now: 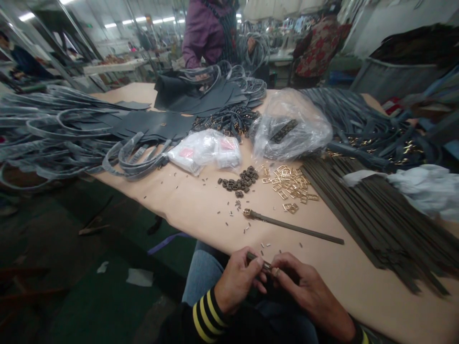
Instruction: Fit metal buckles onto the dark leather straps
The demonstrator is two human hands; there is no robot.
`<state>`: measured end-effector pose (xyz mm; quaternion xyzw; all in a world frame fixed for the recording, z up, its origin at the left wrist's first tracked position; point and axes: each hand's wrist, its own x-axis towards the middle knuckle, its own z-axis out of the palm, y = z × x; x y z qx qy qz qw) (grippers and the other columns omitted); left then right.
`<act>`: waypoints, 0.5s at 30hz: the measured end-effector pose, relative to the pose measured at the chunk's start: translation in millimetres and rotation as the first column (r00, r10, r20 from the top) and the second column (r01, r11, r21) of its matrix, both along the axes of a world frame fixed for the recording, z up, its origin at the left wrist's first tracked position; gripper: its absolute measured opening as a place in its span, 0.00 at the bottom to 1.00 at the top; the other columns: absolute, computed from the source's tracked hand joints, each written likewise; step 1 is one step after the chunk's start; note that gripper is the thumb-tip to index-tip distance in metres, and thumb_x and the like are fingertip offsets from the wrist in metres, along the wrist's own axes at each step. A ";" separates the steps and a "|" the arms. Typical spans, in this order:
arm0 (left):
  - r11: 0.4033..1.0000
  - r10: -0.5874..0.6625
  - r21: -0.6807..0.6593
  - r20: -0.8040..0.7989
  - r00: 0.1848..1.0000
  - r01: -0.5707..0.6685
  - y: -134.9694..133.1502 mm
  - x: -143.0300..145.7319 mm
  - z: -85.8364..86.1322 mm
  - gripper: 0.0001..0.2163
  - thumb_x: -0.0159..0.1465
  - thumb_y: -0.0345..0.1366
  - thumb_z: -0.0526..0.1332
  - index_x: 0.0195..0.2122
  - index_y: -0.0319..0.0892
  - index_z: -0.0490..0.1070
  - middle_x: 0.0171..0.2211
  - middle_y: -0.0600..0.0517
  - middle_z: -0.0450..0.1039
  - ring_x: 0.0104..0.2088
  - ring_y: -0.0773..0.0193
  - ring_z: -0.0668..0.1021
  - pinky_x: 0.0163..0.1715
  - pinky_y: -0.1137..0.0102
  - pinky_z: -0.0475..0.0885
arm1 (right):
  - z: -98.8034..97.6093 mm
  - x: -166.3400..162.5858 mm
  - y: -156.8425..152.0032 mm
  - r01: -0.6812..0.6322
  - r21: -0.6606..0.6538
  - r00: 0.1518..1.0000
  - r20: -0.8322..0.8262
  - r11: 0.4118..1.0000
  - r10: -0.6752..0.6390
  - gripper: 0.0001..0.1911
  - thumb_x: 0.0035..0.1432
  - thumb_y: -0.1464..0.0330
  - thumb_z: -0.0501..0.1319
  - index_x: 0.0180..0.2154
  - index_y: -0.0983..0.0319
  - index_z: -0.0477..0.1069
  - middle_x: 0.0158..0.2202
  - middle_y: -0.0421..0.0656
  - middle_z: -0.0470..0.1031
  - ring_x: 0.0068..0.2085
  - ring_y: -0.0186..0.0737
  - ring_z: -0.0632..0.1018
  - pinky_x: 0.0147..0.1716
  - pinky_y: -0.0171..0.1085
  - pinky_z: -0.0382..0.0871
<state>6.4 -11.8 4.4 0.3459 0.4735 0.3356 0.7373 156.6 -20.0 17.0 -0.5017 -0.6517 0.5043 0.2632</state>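
Observation:
At the table's near edge, my left hand [238,279] is closed around a dark olive strap [254,258], its thumb on top. Fingers of my right hand [306,286] pinch at the strap's end, where a small pale or shiny bit shows; whether it is metal I cannot tell. Just beyond lies a strap with a gold buckle [294,227]. Tiny metal pieces [245,228] are scattered around it. Farther back are a pile of dark strap loops [239,180] and a heap of gold buckles [289,181].
Long olive straps [362,215] lie stacked at right, beside white cloth [426,188]. Clear plastic bags [292,126] and a white packet [206,150] stand mid-table. Dark handles [53,124] fill the left side. Across the table a person in purple [204,33] handles looped straps.

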 end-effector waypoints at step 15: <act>0.935 -0.017 0.301 -0.496 0.868 0.190 -2.8 2.1 5.7 0.02 0.54 0.31 0.53 0.26 0.39 0.61 0.22 0.54 0.64 0.24 0.68 0.68 0.25 0.74 0.62 | 2.7 -5.5 2.1 0.031 -0.075 0.998 0.056 0.997 -0.026 0.05 0.54 0.68 0.52 0.28 0.61 0.63 0.24 0.37 0.67 0.28 0.35 0.70 0.28 0.34 0.62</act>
